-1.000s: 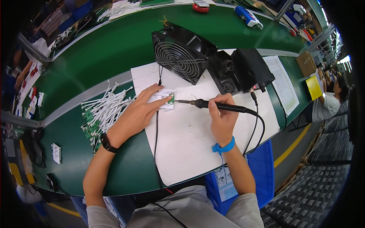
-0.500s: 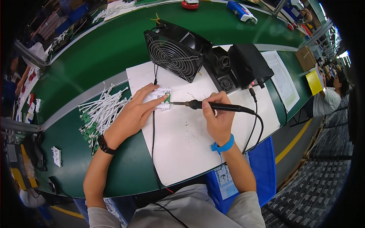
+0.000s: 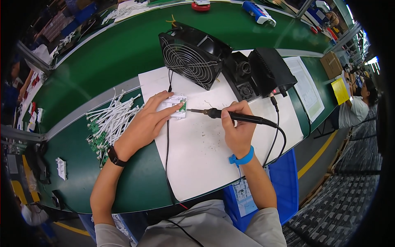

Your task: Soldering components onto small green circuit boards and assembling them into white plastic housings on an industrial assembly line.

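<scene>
My left hand [image 3: 149, 119] holds a white plastic housing [image 3: 177, 114] down on the white sheet, its index finger stretched onto a small green circuit board [image 3: 183, 106] at the housing's right end. The thumb is mostly hidden. In my right hand [image 3: 238, 127] is a black soldering iron [image 3: 214, 113], gripped like a pen and pointing left. Its tip is close beside the board's right edge; whether they touch I cannot tell. Left of my left hand lies a pile of white cables [image 3: 117, 113] with green circuit boards [image 3: 95, 138] on their ends.
A black fan [image 3: 191, 57] with a wire guard stands behind the housing. Right of it are a black iron stand [image 3: 242, 78] and a black soldering station [image 3: 271, 72]. Another white housing [image 3: 61, 168] lies at far left. A blue bin [image 3: 288, 181] sits below the table edge.
The iron's tip has drawn very slightly away from the board, to the right. My left hand keeps its place on the housing. The whole view has shifted a little.
</scene>
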Action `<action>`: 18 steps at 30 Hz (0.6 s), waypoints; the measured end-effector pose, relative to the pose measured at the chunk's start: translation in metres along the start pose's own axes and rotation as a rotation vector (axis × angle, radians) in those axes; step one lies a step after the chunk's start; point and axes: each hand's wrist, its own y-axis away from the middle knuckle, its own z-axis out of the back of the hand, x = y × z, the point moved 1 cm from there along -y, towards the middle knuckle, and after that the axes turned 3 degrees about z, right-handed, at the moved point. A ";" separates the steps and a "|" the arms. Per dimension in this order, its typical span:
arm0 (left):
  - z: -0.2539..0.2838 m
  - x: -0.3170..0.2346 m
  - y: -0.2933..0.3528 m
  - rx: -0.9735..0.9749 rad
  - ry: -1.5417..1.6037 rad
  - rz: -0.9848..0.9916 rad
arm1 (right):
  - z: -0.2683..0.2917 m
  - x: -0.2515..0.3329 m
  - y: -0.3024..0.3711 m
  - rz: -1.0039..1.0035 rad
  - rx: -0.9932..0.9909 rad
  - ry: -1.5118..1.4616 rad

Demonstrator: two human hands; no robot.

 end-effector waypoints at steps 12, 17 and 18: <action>-0.021 -0.014 -0.018 -0.284 -0.202 0.002 | 0.002 0.004 -0.002 0.074 -0.214 0.014; -0.040 -0.034 -0.019 -0.336 -0.201 0.132 | 0.001 -0.005 0.002 0.174 -0.211 0.099; -0.039 -0.039 -0.016 -0.319 -0.195 0.136 | 0.001 -0.008 0.004 0.177 -0.197 0.118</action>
